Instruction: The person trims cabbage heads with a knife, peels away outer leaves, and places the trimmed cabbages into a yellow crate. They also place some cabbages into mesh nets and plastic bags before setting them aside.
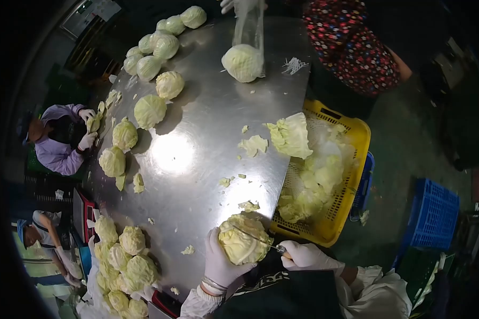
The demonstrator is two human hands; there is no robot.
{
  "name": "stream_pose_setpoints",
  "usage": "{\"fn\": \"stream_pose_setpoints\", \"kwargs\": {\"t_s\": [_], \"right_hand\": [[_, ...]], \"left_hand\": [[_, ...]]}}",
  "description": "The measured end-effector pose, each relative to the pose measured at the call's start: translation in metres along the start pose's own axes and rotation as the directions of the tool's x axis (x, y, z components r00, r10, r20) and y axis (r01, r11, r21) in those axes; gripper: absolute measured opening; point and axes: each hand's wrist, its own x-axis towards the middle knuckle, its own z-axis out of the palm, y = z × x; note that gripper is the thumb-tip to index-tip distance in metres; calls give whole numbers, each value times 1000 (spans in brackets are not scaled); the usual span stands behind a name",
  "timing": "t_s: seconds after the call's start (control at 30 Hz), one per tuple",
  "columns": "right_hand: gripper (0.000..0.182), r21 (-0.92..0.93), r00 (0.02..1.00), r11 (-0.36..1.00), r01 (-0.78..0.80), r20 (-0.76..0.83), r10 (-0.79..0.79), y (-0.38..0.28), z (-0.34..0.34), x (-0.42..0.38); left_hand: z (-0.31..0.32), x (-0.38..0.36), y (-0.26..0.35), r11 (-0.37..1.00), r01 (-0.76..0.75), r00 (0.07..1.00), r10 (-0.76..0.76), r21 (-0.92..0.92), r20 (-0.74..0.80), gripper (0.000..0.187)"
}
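A pale green cabbage rests at the near edge of the steel table, cupped from the left and below by my gloved left hand. In my gloved right hand is a knife, fingers wrapped round its handle. The blade lies across the top of the cabbage, pointing left. Just beyond the cabbage is a torn leaf scrap. To the right, beside my hands, a yellow crate holds loose cabbage leaves.
More cabbages are heaped at the left of the steel table, with others along its far side. Across it, a person in a floral sleeve handles a bagged cabbage. Two more people work at left. A blue crate stands right.
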Motion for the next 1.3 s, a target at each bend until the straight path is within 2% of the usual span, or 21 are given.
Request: {"fn": "stream_pose_setpoints", "kwargs": {"t_s": [0.07,0.23,0.27,0.4,0.57,0.67,0.7,0.77,0.8,0.83,0.9,0.93,0.97,1.07,1.1,1.13,1.17,1.2,1.23,1.27,1.3], "right_hand": [[28,-202,995,976,74,-45,-85,-4,-1,3],[20,-331,989,936,119,-44,-142,-2,6,11],[19,-397,991,910,120,-8,-134,-2,5,13],[19,-372,995,923,96,17,-97,-10,-4,31],[16,-461,993,886,-46,77,92,-23,-5,49],[14,-451,991,889,-77,59,116,-6,10,57],[16,-552,995,830,-83,-1,99,13,26,60],[19,-443,940,885,-143,220,261,25,23,71],[17,-310,944,922,-232,157,290,25,24,65],[17,-304,945,924,-231,155,287,26,25,62],[17,-70,916,926,-372,137,378,31,28,49],[20,30,925,931,-364,130,358,42,35,40],[20,32,927,935,-354,140,347,45,34,36],[29,143,914,915,-377,217,343,36,23,30],[29,144,914,915,-377,219,342,23,14,34],[35,406,903,807,-429,230,364,8,7,39],[42,633,891,633,-445,245,382,-7,-5,45],[53,526,871,700,-482,370,322,-21,-26,52],[53,525,872,702,-482,367,324,-20,-28,53],[55,498,935,794,-349,245,257,-17,-27,54],[57,447,977,869,-212,127,173,-12,-26,55]], "left_hand": [[-3,4,-5,1000,5,999,-5,-29,33,131],[-7,11,-12,1000,-8,999,9,-11,44,128],[-7,12,-13,1000,-5,999,5,-1,37,126],[-9,19,-14,1000,-7,998,8,-9,64,126],[-11,28,-10,997,48,992,-41,-59,122,127],[-13,35,-7,983,123,980,-98,-134,175,124],[-9,32,-1,985,107,980,-82,-132,179,124],[-2,26,10,990,-67,995,57,121,83,123],[-5,23,8,990,-53,995,41,133,90,124],[-7,18,1,989,-54,995,41,140,91,124],[-8,6,-22,989,34,998,-27,-145,51,124],[-5,-6,-39,950,95,994,-77,-297,73,123],[-3,-15,-45,951,103,994,-88,-291,64,123],[6,-37,-55,867,96,995,-101,-489,15,121],[13,-43,-58,846,7,999,-34,-532,-41,120],[22,-45,-60,817,-84,994,31,-570,-103,119],[33,-42,-64,817,-86,994,32,-570,-105,119],[47,-38,-68,825,-203,975,121,-528,-185,123],[56,-35,-65,820,-316,942,212,-477,-259,128],[55,-22,-46,816,-417,897,298,-401,-326,121],[47,-15,-37,812,-420,896,299,-406,-329,121]]}}
